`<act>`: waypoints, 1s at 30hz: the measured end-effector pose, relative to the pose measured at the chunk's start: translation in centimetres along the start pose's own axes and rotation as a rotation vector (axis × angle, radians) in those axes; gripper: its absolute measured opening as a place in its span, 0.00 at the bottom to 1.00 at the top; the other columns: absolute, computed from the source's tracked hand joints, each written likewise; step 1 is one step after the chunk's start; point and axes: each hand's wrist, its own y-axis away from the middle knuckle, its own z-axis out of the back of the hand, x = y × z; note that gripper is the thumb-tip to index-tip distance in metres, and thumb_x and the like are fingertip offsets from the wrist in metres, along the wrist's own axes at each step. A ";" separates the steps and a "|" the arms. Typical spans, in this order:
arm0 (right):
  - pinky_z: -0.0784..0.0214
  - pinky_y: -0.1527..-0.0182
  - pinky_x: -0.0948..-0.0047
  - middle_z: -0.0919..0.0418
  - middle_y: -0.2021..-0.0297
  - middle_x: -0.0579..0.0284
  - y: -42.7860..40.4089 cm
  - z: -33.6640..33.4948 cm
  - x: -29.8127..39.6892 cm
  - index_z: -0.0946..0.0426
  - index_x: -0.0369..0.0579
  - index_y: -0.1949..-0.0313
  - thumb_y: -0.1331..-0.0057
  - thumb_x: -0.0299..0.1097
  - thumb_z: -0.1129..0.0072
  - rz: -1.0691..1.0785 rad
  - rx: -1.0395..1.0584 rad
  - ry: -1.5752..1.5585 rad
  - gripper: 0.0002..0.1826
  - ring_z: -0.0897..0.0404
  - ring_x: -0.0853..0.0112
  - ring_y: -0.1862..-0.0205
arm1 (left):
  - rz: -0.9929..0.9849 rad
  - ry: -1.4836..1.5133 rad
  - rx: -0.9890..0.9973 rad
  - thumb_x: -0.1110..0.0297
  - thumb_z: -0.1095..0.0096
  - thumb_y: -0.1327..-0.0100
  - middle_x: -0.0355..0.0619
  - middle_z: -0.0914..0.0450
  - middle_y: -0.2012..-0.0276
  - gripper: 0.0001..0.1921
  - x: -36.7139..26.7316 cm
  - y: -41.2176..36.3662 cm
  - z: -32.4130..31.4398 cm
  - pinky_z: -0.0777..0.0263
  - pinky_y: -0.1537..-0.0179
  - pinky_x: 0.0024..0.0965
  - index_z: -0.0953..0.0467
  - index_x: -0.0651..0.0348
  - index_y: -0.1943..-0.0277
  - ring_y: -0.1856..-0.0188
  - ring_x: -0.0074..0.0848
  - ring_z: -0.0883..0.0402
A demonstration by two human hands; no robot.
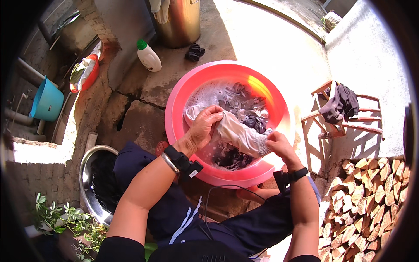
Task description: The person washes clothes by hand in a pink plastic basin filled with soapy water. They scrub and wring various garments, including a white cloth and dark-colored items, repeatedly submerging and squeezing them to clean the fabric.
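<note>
A pale cloth garment (240, 132) is stretched between my two hands above a pink plastic basin (176, 98). My left hand (204, 126) pinches its upper edge near the middle of the basin. At the basin's right side, my right hand (281, 147) grips the gathered, ribbed end, which looks like an elastic cuff. Part of the pale cloth hangs behind my left hand towards the water. Below it, soapy water (204, 93) holds dark wet clothes (244, 98), with more dark fabric (232, 157) near the front. The garment covers some of the basin's contents.
Beyond the basin stand a white bottle with a green cap (149, 57), a dark cloth bundle (195, 52) and a metal drum (180, 26). A metal bowl (85, 183) sits at left. At right are a wooden rack (363, 119) with dark cloth and stacked firewood (363, 209).
</note>
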 end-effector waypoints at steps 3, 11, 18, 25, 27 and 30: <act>0.31 0.47 0.66 0.24 0.50 0.45 -0.2 -4.1 2.1 0.33 0.45 0.37 0.41 0.29 0.37 0.344 0.016 0.148 0.31 0.23 0.61 0.48 | 0.091 0.024 0.069 0.72 0.49 0.30 0.39 0.23 0.63 0.04 -1.1 2.0 -1.2 0.24 0.56 0.26 0.27 0.59 0.57 0.62 0.21 0.21; 0.36 0.43 0.72 0.21 0.56 0.62 -3.5 -7.2 4.4 0.20 0.38 0.54 0.34 0.34 0.38 0.478 0.412 -0.340 0.13 0.25 0.75 0.50 | 0.031 0.090 0.052 0.72 0.49 0.29 0.42 0.20 0.59 0.07 -2.6 2.4 -0.9 0.23 0.52 0.29 0.28 0.60 0.52 0.58 0.24 0.19; 0.29 0.61 0.81 0.20 0.69 0.67 -0.3 -7.4 10.8 0.22 0.44 0.67 0.35 0.30 0.38 0.315 0.196 -1.305 0.04 0.24 0.82 0.66 | -0.071 0.093 -0.224 0.66 0.49 0.27 0.44 0.18 0.60 0.10 -0.3 0.6 2.4 0.24 0.49 0.32 0.24 0.62 0.55 0.56 0.27 0.19; 0.37 0.78 0.56 0.29 0.83 0.48 -0.1 -12.1 13.5 0.31 0.44 0.85 0.33 0.41 0.42 0.801 -0.513 -0.163 0.23 0.27 0.51 0.82 | 0.108 0.329 -0.292 0.50 0.58 0.25 0.42 0.19 0.60 0.19 4.7 1.1 -2.9 0.23 0.62 0.34 0.27 0.56 0.52 0.63 0.30 0.19; 0.37 0.78 0.56 0.29 0.83 0.47 -3.0 -9.7 13.1 0.30 0.44 0.85 0.31 0.43 0.47 0.561 -0.623 -0.057 0.25 0.26 0.51 0.81 | 0.197 0.334 -0.308 0.50 0.59 0.26 0.42 0.20 0.59 0.19 5.7 -0.2 -3.5 0.22 0.64 0.36 0.26 0.56 0.52 0.62 0.31 0.19; 0.40 0.79 0.58 0.32 0.85 0.46 -0.7 -12.6 14.3 0.32 0.42 0.85 0.32 0.40 0.44 0.759 -0.607 -0.137 0.24 0.29 0.51 0.82 | 0.132 0.296 -0.090 0.51 0.60 0.25 0.42 0.21 0.66 0.18 4.6 -0.9 0.6 0.24 0.65 0.34 0.26 0.55 0.58 0.67 0.28 0.21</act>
